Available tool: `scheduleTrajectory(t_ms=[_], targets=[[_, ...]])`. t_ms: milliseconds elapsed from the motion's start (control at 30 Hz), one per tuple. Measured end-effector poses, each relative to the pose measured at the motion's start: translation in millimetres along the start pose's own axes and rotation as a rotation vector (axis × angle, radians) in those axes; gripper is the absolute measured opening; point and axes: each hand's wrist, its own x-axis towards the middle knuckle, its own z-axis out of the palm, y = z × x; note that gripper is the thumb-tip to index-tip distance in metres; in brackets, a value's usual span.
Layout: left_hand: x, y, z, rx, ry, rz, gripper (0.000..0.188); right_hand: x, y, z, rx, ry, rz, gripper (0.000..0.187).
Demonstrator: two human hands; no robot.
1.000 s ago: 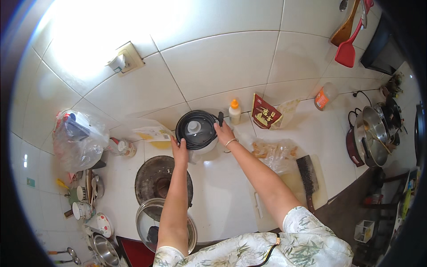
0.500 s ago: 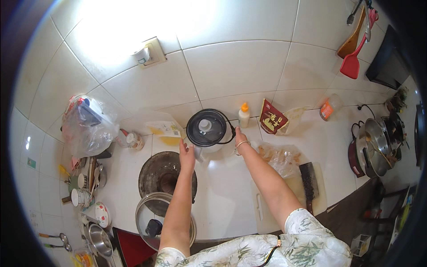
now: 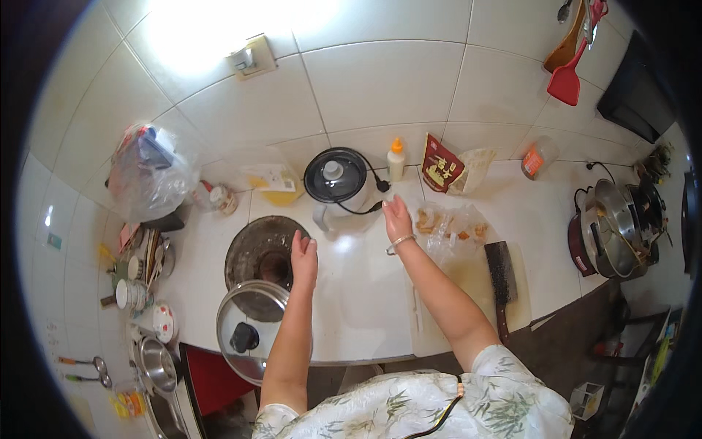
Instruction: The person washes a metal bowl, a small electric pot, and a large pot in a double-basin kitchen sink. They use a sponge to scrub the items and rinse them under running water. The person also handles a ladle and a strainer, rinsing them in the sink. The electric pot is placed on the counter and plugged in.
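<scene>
A white jug-like appliance with a side handle stands near the wall. On its dark round lid is a pale knob, and a black power cord loops over and around it, the plug lying to the right. My left hand, fingers loosely apart and holding nothing, hovers over the edge of a dark round board with a hollow middle. Beside the appliance, my right hand has its fingers extended close to the cord's end; whether they touch is unclear. A bracelet circles that wrist.
A glass lid overlaps the round board. Rightward lie a plastic bag of food, a cleaver and a cutting board. An orange-capped bottle, a red packet and a yellow pouch line the wall. Pots stand far right.
Both hands have drawn back from the appliance, the left toward me and away from its handle. The view has tilted, so the counter sits higher in the picture.
</scene>
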Motion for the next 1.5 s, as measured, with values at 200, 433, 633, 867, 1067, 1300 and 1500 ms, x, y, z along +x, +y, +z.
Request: scheduleTrajectory(t_ms=[200, 433, 633, 867, 1067, 1300, 1500], targets=[[-89, 20, 10, 0.160, -0.109, 0.417, 0.061, -122, -125, -78, -0.826, -0.439, -0.554, 0.044], [-192, 37, 40, -0.129, -0.247, 0.298, 0.056, -212, -145, -154, -0.442, -0.070, -0.680, 0.038], [-296, 65, 106, -0.181, -0.471, 0.278, 0.051, -282, -176, -291, -0.338, 0.076, -0.618, 0.036], [-371, 70, 248, -0.125, -0.744, 0.308, 0.048, -293, -150, -483, -0.132, 0.382, -0.515, 0.026], [-409, 41, 428, -0.089, -0.831, 0.243, 0.048, -266, -84, -666, -0.091, 0.477, -0.426, 0.023], [-454, 39, 592, -0.093, -0.825, 0.115, 0.043, -218, -61, -836, 0.138, 0.603, -0.211, 0.019], [-443, 39, 621, -0.112, -0.649, 0.134, 0.037, -148, -34, -882, 0.345, 0.505, -0.101, 0.034]])
